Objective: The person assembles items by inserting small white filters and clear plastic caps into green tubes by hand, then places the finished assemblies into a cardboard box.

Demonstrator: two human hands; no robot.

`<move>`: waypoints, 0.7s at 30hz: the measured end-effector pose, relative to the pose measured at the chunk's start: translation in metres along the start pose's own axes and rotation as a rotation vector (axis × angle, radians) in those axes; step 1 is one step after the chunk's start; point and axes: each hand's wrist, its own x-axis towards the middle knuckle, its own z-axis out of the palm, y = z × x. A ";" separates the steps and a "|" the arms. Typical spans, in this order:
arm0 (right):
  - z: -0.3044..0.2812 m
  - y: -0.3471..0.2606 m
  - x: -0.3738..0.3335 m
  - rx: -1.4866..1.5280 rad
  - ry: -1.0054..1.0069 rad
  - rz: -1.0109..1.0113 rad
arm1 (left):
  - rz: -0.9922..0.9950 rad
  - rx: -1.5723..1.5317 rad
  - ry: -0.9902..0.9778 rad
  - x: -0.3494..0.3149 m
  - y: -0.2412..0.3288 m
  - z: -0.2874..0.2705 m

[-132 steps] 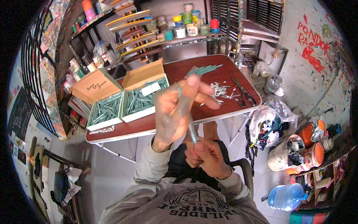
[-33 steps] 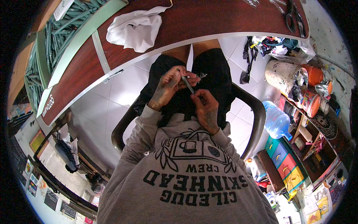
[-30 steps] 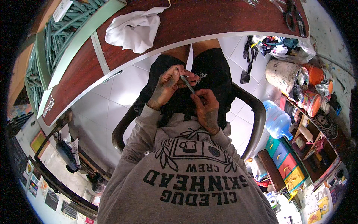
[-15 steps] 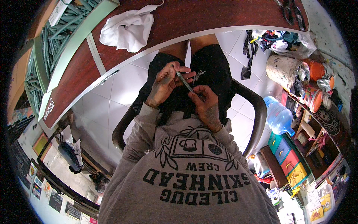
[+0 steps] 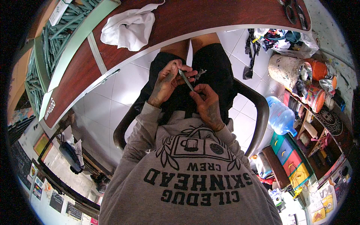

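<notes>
Above my lap I hold a slim grey-green pen-like stick (image 5: 186, 80) between both hands. My left hand (image 5: 167, 80) pinches its upper end with thumb and index finger, while the other fingers stretch out behind it. Its lower end is in the fingertips of my right hand (image 5: 206, 100). The stick slants from upper left to lower right. Similar grey-green sticks (image 5: 56, 41) lie heaped in pale green boxes at the upper left, on the dark red table (image 5: 195, 17).
A crumpled white cloth (image 5: 127, 30) and black scissors (image 5: 290, 14) lie on the table. Chair arms (image 5: 258, 112) curve round me. To the right stand a paint-stained bucket (image 5: 285, 71), a blue water jug (image 5: 280, 115) and coloured drawers (image 5: 288, 157).
Both hands keep their hold on the stick, and the stick's upper end has turned slightly. The surroundings have shifted only a little in view.
</notes>
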 end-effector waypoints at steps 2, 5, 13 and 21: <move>0.000 0.000 0.000 -0.005 0.003 -0.016 | -0.004 0.002 -0.004 0.000 0.000 0.000; 0.001 0.003 0.001 0.007 0.007 -0.018 | -0.005 0.003 -0.022 0.001 -0.001 -0.001; 0.001 -0.016 -0.008 0.040 0.035 0.059 | -0.012 -0.039 -0.037 0.006 -0.002 -0.007; -0.006 -0.029 -0.012 -0.049 -0.020 0.141 | -0.005 0.032 -0.079 0.001 0.005 -0.002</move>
